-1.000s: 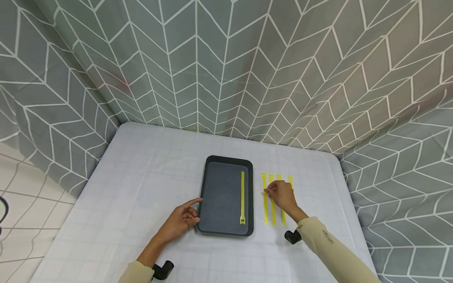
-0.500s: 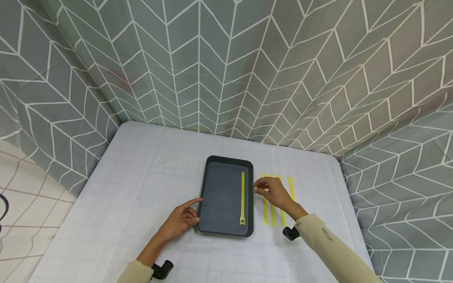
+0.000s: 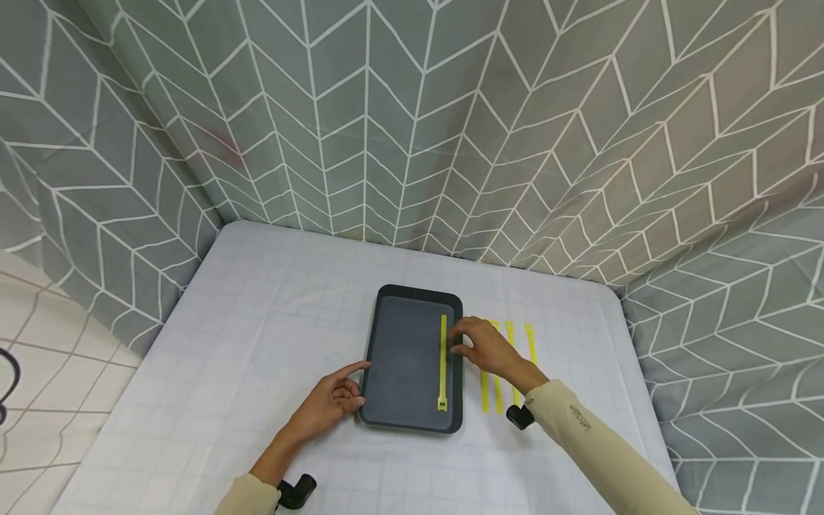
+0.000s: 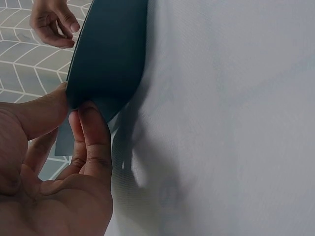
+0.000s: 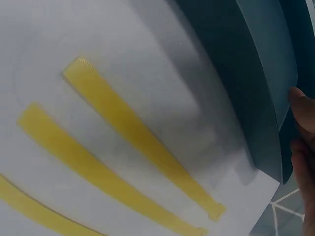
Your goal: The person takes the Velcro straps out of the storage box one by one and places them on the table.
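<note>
A dark grey rectangular tray (image 3: 402, 372) lies on the white-covered table. Inside it, along the right side, is a yellow strap (image 3: 443, 365) with a slotted head, like a reusable cable tie. My left hand (image 3: 322, 408) holds the tray's left edge; in the left wrist view its thumb is on the rim and curled fingers press the outer wall. My right hand (image 3: 491, 347) reaches over the right rim, fingertips close to the strap in the tray, thumb and fingers apart with nothing between them. Several more yellow straps (image 5: 138, 132) lie right of the tray, partly under my right arm.
A white cloth (image 3: 283, 300) covers the table. Grey chevron-patterned curtains (image 3: 399, 129) hang behind it and along both sides. A tiled floor (image 3: 58, 372) shows at the left. Black wrist mounts (image 3: 297, 492) stick out from both wrists.
My right hand has moved left, from above the straps on the table to over the tray's right rim. The left hand stays at the tray's left edge.
</note>
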A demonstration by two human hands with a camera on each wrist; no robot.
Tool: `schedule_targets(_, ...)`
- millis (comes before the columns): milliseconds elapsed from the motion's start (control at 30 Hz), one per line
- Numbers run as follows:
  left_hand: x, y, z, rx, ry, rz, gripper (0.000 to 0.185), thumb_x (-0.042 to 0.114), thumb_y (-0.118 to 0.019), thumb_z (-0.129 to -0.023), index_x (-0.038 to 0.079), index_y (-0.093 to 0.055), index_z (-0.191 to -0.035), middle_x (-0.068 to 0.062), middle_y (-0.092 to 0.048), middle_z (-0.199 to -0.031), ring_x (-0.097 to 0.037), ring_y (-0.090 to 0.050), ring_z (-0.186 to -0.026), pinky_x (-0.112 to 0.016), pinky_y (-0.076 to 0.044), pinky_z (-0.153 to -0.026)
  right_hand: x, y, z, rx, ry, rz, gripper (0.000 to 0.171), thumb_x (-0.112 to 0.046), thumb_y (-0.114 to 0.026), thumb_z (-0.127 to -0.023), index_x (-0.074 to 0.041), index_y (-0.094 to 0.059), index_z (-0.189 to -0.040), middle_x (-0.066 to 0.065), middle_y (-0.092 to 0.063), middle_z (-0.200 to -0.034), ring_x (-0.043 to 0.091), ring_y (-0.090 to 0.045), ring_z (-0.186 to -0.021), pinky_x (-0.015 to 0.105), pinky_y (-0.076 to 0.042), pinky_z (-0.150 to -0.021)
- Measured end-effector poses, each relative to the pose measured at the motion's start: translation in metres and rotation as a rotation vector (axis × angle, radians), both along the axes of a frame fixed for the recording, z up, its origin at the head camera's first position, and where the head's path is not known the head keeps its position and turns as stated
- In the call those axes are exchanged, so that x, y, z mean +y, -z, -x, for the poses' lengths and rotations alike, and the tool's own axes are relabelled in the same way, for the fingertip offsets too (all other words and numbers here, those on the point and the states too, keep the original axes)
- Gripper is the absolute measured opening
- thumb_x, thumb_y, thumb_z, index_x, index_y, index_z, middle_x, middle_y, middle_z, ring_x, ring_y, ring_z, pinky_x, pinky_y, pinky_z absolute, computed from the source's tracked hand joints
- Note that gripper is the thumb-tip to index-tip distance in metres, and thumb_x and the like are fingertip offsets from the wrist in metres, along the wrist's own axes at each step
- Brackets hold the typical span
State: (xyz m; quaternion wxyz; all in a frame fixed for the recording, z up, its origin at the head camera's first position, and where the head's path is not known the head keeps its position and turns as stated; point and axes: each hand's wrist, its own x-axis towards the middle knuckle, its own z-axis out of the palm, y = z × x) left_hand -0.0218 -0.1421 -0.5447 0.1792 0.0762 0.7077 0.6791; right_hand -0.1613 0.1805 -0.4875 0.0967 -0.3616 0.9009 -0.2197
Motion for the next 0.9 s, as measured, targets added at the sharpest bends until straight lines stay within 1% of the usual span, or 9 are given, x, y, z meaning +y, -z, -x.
schedule_targets(100, 0.001, 0.001, 0.0, -0.006, -0.003, 0.011, 0.064, -0.003, -0.065, -0.093, -0.003, -0.038, -0.151, -0.012, -0.053, -0.093, -0.006, -0.052, -0.071, -0.019, -0.049, -0.071, -0.004, -0.002, 0.0, 0.049, -0.089, -0.094, 0.025, -0.012, -0.081, -0.084, -0.008, -0.073, -0.106, 0.005, -0.066, -0.112, 0.024, -0.061, -0.109, 0.039, -0.052, -0.092)
schedule_targets(167, 0.001, 0.002, 0.0, -0.01, -0.005, 0.018, 0.065, -0.003, -0.066, -0.093, -0.001, -0.039, -0.151, -0.013, -0.053, -0.093, -0.006, -0.053, -0.072, -0.02, -0.049, -0.07, -0.007, -0.003, 0.001, 0.058, -0.147, -0.133, 0.026, -0.013, -0.081, -0.084, -0.009, -0.073, -0.108, 0.006, -0.063, -0.118, 0.023, -0.059, -0.114, 0.037, -0.053, -0.092)
schedule_targets(267, 0.001, 0.002, 0.0, -0.016, -0.004, 0.027, 0.065, -0.003, -0.066, -0.093, 0.001, -0.039, -0.151, -0.015, -0.054, -0.094, -0.006, -0.053, -0.072, -0.02, -0.048, -0.07, -0.01, -0.004, 0.002, 0.045, -0.22, -0.161, 0.026, -0.013, -0.082, -0.083, -0.011, -0.072, -0.107, 0.007, -0.061, -0.123, 0.022, -0.057, -0.116, 0.035, -0.053, -0.091)
schedule_targets(333, 0.002, 0.002, 0.0, -0.015, -0.003, 0.034, 0.064, -0.003, -0.066, -0.092, 0.001, -0.04, -0.151, -0.015, -0.054, -0.094, -0.006, -0.053, -0.072, -0.02, -0.048, -0.07, -0.013, -0.003, 0.003, 0.021, -0.253, -0.172, 0.025, -0.013, -0.082, -0.082, -0.011, -0.072, -0.105, 0.007, -0.06, -0.123, 0.022, -0.057, -0.117, 0.035, -0.053, -0.092)
schedule_targets(467, 0.001, 0.001, 0.0, -0.018, -0.005, 0.042, 0.064, -0.003, -0.065, -0.093, 0.001, -0.04, -0.151, -0.016, -0.054, -0.094, -0.007, -0.052, -0.071, -0.02, -0.048, -0.071, -0.019, 0.0, 0.005, -0.024, -0.305, -0.198, 0.023, -0.013, -0.082, -0.082, -0.013, -0.071, -0.103, 0.003, -0.06, -0.12, 0.021, -0.056, -0.117, 0.035, -0.052, -0.092)
schedule_targets(633, 0.001, 0.001, 0.0, -0.033, 0.0, 0.039, 0.064, -0.004, -0.063, -0.093, 0.001, -0.039, -0.152, -0.015, -0.053, -0.094, -0.007, -0.052, -0.072, -0.02, -0.049, -0.072, -0.025, 0.005, 0.007, -0.078, -0.342, -0.228, 0.022, -0.011, -0.081, -0.083, -0.015, -0.071, -0.103, -0.001, -0.064, -0.118, 0.019, -0.056, -0.118, 0.035, -0.052, -0.092)
schedule_targets(733, 0.001, 0.001, -0.001, -0.034, 0.005, 0.03, 0.064, -0.004, -0.062, -0.093, 0.0, -0.038, -0.152, -0.014, -0.053, -0.095, -0.007, -0.053, -0.073, -0.02, -0.05, -0.073, -0.027, 0.009, 0.008, -0.076, -0.364, -0.251, 0.025, -0.008, -0.081, -0.083, -0.016, -0.072, -0.105, -0.002, -0.064, -0.119, 0.017, -0.056, -0.119, 0.033, -0.052, -0.091)
schedule_targets(900, 0.001, 0.001, -0.001, -0.024, 0.011, 0.02, 0.064, -0.004, -0.062, -0.093, 0.0, -0.037, -0.152, -0.015, -0.052, -0.095, -0.007, -0.053, -0.073, -0.02, -0.05, -0.074, -0.032, 0.011, 0.007, -0.041, -0.395, -0.293, 0.033, 0.0, -0.081, -0.08, -0.018, -0.071, -0.106, -0.003, -0.063, -0.121, 0.014, -0.055, -0.11, 0.029, -0.053, -0.087)
